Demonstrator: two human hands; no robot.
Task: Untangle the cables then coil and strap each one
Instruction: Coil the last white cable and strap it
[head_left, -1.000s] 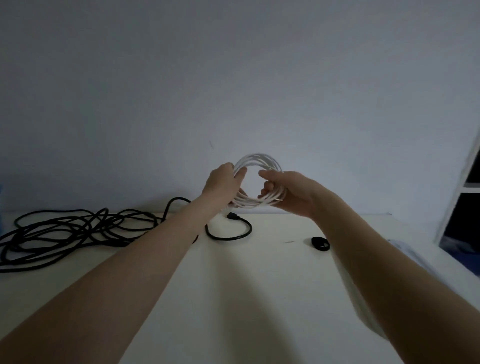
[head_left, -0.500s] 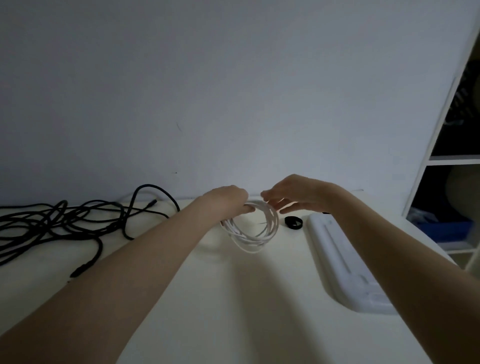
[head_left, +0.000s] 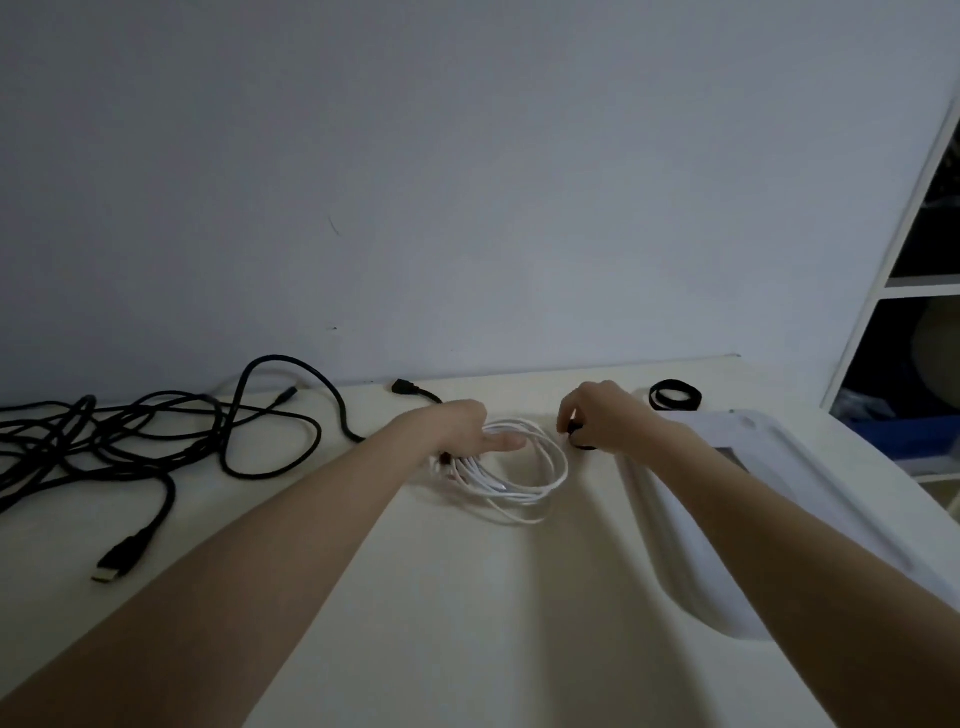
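A white cable coil (head_left: 524, 475) lies flat on the cream table (head_left: 467, 597) in the middle. My left hand (head_left: 467, 428) rests on the coil's left side and holds the loops together there, fingers pointing right. Just right of the coil, my right hand (head_left: 602, 421) pinches a small black strap (head_left: 579, 438) at table level. A second black strap loop (head_left: 674, 395) lies farther back on the right. A tangled black cable (head_left: 156, 441) sprawls over the table's left part, with one plug (head_left: 117, 564) near the front left.
A white flat tray-like object (head_left: 789, 493) lies along the table's right side under my right forearm. A white shelf unit (head_left: 914, 291) stands at the far right. The wall runs right behind the table's back edge.
The white coil has come down from mid-air onto the table. My left hand stayed on it. My right hand let go of the coil and took hold of a black strap beside it.
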